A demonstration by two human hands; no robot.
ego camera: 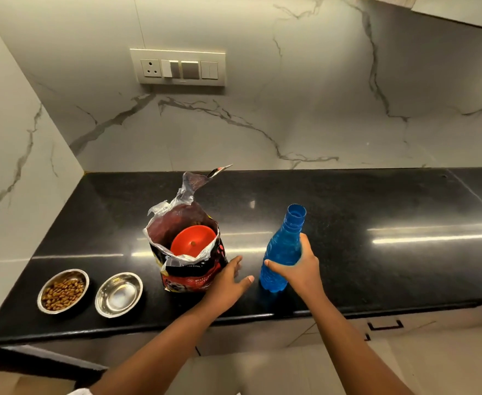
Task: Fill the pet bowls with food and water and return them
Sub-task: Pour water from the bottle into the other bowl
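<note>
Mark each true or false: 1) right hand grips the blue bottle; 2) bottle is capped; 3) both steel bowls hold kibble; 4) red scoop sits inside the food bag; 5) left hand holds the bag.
1) True: the right hand grips the blue bottle.
2) False: its mouth is open, no cap on it.
3) False: the left bowl holds kibble; the right bowl holds none.
4) True: the red scoop sits inside the open food bag.
5) False: the left hand is open beside the bag, fingers straight.

On my worktop [348,223] I count two steel bowls [63,291] [119,294], one food bag [187,246] and one blue bottle [282,252]. One red scoop [192,242] sits inside the bag. One switch panel [178,67] hangs on the wall.
</note>
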